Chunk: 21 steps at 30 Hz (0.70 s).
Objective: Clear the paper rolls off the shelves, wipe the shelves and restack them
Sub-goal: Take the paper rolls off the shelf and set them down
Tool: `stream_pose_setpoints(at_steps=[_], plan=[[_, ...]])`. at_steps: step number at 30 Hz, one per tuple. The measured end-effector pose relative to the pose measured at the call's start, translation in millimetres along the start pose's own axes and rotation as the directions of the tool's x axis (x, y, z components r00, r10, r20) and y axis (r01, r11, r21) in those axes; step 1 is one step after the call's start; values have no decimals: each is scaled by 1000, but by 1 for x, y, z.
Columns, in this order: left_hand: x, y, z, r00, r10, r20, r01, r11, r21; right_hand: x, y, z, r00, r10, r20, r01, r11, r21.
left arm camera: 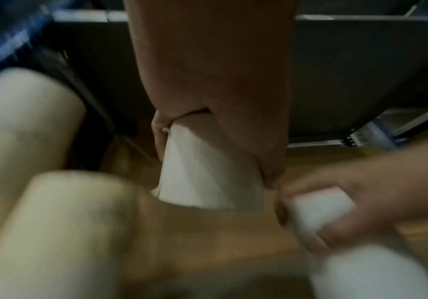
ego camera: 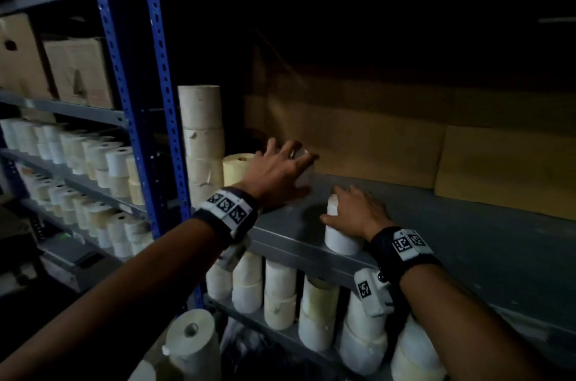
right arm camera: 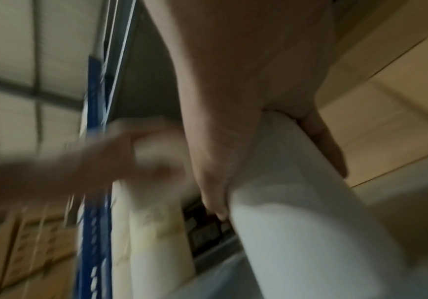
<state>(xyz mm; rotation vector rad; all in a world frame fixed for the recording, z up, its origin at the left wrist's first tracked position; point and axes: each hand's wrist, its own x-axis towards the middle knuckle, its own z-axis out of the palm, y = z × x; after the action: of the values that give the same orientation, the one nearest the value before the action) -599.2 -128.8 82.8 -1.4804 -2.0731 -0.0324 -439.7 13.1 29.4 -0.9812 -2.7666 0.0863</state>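
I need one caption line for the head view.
Left hand and right hand each grip a white paper roll on the grey metal shelf.

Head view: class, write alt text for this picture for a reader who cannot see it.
Two bare hands each grip a white paper roll on a grey metal shelf: the left hand holds one roll further back, the right hand holds another at the front edge. A tall stack of cream rolls stands to the left, beside a blue upright.

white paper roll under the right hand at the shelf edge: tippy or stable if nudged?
The upright white paper roll stands at the grey metal shelf's front edge, so a forward nudge could probably drop it. It looks rigid. The right hand grips its top, probably steadying it. On its side it would likely roll.
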Motion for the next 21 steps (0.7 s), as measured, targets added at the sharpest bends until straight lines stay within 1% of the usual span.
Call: stream_pose_setpoints(at_steps=[4,6,8,10,14,17,19,21], plan=[[-20,52,43,981,-11,192,48,981,-188,-20,31,-13,995,16,95,-12,999,-44],[-23,67,61,972,-26,235,83,968,-236,-25,43,-16,990,-3,140,11,999,-53],[-20,75,67,968,-53,247,121,955,-271,-27,49,-16,987,-30,160,37,999,-37],[-12,75,68,954,-67,293,157,943,-295,-26,50,-15,986,-38,162,41,999,-13],[-6,73,65,899,-61,435,188,949,-255,-24,44,-16,990,-21,137,20,1000,9],[-7,81,48,855,-101,509,250,940,-233,-35,40,-21,993,-13,114,10,999,33],[-19,88,33,841,-144,522,298,928,-225,-48,39,-26,996,-27,89,21,998,63],[-42,97,21,852,-169,495,317,920,-232,-68,39,-27,995,-86,60,81,994,79]])
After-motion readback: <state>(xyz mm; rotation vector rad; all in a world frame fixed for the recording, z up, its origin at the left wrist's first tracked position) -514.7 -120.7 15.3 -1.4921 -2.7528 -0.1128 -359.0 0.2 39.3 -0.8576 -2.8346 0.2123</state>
